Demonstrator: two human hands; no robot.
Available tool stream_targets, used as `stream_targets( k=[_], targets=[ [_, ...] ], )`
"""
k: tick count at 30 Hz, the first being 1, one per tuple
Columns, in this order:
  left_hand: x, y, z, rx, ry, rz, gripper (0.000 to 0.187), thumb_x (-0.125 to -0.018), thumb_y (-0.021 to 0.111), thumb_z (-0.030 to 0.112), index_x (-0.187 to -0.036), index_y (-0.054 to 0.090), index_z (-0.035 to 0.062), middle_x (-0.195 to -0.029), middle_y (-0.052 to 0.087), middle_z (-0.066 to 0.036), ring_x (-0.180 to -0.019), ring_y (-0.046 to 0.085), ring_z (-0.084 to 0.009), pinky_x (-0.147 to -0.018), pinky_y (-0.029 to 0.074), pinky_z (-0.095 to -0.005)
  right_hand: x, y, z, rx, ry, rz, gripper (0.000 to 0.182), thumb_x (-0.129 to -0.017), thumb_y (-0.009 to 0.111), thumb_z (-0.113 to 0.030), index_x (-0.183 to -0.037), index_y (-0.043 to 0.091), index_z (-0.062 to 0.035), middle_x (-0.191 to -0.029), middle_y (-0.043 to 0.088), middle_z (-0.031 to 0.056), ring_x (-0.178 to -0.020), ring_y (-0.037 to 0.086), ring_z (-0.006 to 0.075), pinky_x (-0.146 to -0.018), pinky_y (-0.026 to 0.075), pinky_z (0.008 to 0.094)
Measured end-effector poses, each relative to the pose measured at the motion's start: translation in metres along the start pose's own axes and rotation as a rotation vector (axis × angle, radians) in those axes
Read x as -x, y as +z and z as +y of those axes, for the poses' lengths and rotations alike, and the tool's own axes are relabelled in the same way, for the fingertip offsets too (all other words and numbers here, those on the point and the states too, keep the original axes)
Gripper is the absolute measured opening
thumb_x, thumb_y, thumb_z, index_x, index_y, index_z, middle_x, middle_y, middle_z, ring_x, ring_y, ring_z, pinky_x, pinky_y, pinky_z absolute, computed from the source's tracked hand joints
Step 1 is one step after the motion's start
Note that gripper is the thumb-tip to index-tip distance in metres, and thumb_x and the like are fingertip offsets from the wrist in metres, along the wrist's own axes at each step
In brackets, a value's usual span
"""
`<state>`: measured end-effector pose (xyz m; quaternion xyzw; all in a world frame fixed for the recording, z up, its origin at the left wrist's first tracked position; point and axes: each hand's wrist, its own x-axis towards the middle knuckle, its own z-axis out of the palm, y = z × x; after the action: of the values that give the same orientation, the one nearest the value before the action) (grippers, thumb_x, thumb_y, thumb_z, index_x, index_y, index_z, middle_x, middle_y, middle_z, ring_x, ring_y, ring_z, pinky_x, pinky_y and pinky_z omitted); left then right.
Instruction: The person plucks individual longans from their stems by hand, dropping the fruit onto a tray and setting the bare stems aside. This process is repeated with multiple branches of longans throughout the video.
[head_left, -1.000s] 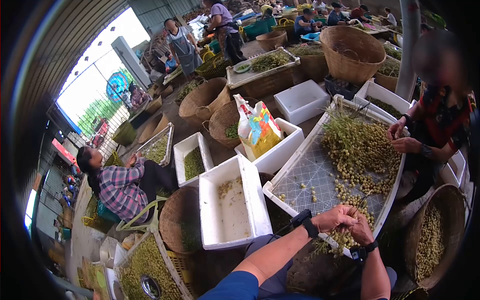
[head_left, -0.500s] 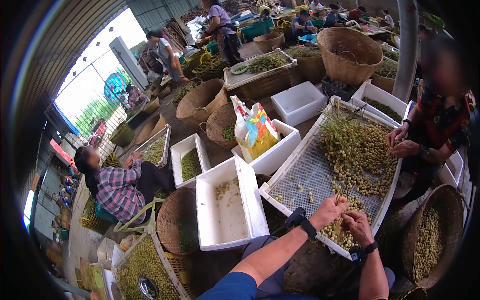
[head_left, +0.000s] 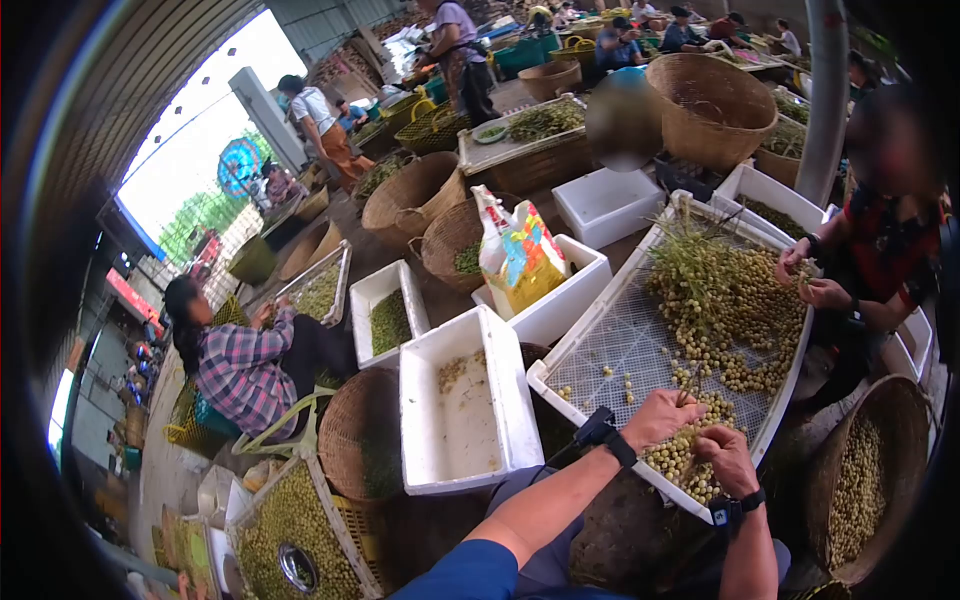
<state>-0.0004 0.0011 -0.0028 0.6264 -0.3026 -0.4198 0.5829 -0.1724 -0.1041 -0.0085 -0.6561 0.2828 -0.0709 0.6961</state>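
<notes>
Over the near corner of a white mesh tray (head_left: 590,345), my left hand (head_left: 660,418) pinches a thin brown stem that sticks up past its fingers. Just to its right, my right hand (head_left: 727,460) is closed, the fingers curled in; whatever they hold is too small to make out. Small round yellow-tan fruits (head_left: 690,478) lie loose on the mesh beneath both hands. Farther up the tray is a big heap of the same fruits (head_left: 740,310), with a bunch of thin green stems (head_left: 690,262) at its top left.
Left of the tray stand a white foam box (head_left: 420,440) with some scraps and a printed bag (head_left: 520,265) in another box. A wicker basket (head_left: 825,480) of fruit is at right. A co-worker's hands (head_left: 815,285) work across the tray. A metal post (head_left: 822,100) rises behind.
My hands have drawn a little apart, the right one curling more tightly. The whole view has shifted slightly. In the background, a standing person has moved and turned.
</notes>
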Motion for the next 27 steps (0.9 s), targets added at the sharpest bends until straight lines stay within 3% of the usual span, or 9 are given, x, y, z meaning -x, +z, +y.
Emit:
stream_targets(
  k=[5,7,11,15,16,18,19,24,27],
  targets=[
    [-0.001,-0.003,0.009,-0.021,-0.001,-0.071,0.022,-0.092,0.073,0.028,-0.085,0.071,0.0068,-0.066,0.051,0.008,-0.062,0.045,-0.0027,-0.055,0.038,-0.0251,-0.003,-0.003,0.006,-0.268,0.012,0.03,0.015,-0.093,0.068,-0.018,-0.093,0.065,-0.0031,-0.079,0.066,0.0044,-0.068,0.062,0.0109,-0.065,0.054,0.0275],
    [0.003,0.005,0.011,0.293,0.158,-0.105,0.021,-0.091,0.074,0.027,-0.093,0.072,0.0063,-0.073,0.057,0.005,-0.068,0.052,-0.0039,-0.063,0.045,-0.0229,-0.002,-0.002,0.003,-0.493,-0.07,-0.03,0.016,-0.093,0.068,-0.019,-0.093,0.065,-0.0034,-0.079,0.066,0.0036,-0.067,0.061,0.0112,-0.063,0.053,0.0261],
    [0.009,0.008,0.018,0.174,-0.055,-0.303,0.022,-0.09,0.074,0.024,-0.101,0.073,0.0053,-0.096,0.068,-0.002,-0.088,0.062,-0.008,-0.079,0.05,-0.0228,0.001,0.012,-0.023,-0.532,0.019,-0.037,0.018,-0.092,0.068,-0.021,-0.1,0.067,-0.0049,-0.082,0.064,0.0005,-0.071,0.061,0.0106,-0.061,0.051,0.0241],
    [-0.009,0.007,-0.024,0.002,-0.044,-0.178,0.021,-0.095,0.062,0.021,-0.101,0.074,0.0044,-0.099,0.071,-0.005,-0.092,0.067,-0.0131,-0.076,0.055,-0.0299,-0.012,0.01,-0.006,-0.374,0.011,0.007,0.029,-0.094,0.066,-0.027,-0.105,0.067,-0.0003,-0.09,0.064,0.0012,-0.077,0.059,0.0097,-0.066,0.047,0.0244],
    [-0.019,0.0,-0.049,-0.277,0.216,-0.221,0.022,-0.096,0.06,0.021,-0.1,0.074,0.0044,-0.099,0.071,-0.006,-0.089,0.068,-0.015,-0.076,0.056,-0.0307,-0.008,-0.002,-0.01,-0.317,0.05,-0.035,0.029,-0.095,0.064,-0.026,-0.108,0.065,0.0001,-0.09,0.064,0.0016,-0.08,0.059,0.0095,-0.066,0.046,0.0247],
    [-0.005,-0.002,-0.02,-0.169,0.128,-0.116,0.022,-0.098,0.06,0.021,-0.1,0.072,0.0025,-0.093,0.071,-0.006,-0.077,0.066,-0.0136,-0.071,0.056,-0.0305,-0.011,-0.011,0.01,-0.56,0.079,-0.036,0.025,-0.098,0.061,-0.022,-0.111,0.063,-0.0008,-0.096,0.064,0.0019,-0.085,0.06,0.0094,-0.07,0.047,0.0246],
    [-0.002,0.003,-0.001,0.062,-0.116,-0.085,0.02,-0.097,0.063,0.019,-0.099,0.071,0.0008,-0.089,0.071,-0.007,-0.074,0.067,-0.0152,-0.068,0.057,-0.0305,-0.008,-0.006,0.005,-0.537,0.056,0.067,0.025,-0.098,0.063,-0.023,-0.11,0.064,-0.0019,-0.1,0.065,0.0024,-0.088,0.06,0.0089,-0.074,0.048,0.0236],
    [0.001,0.011,0.004,0.273,-0.14,-0.01,0.016,-0.093,0.07,0.014,-0.093,0.069,-0.0024,-0.081,0.069,-0.007,-0.065,0.067,-0.016,-0.063,0.058,-0.0289,-0.011,-0.01,0.012,-0.561,0.073,0.085,0.019,-0.096,0.066,-0.019,-0.109,0.064,-0.0053,-0.096,0.068,0.0031,-0.081,0.061,0.0074,-0.072,0.052,0.0237],
    [0.003,0.013,0.001,0.263,-0.089,0.037,0.018,-0.094,0.069,0.015,-0.092,0.068,-0.0027,-0.08,0.069,-0.008,-0.065,0.067,-0.0171,-0.064,0.058,-0.0287,-0.01,-0.014,0.009,-0.72,0.18,0.268,0.018,-0.096,0.064,-0.013,-0.111,0.061,-0.0041,-0.094,0.069,0.007,-0.085,0.068,0.0148,-0.069,0.056,0.0279]
  ],
)
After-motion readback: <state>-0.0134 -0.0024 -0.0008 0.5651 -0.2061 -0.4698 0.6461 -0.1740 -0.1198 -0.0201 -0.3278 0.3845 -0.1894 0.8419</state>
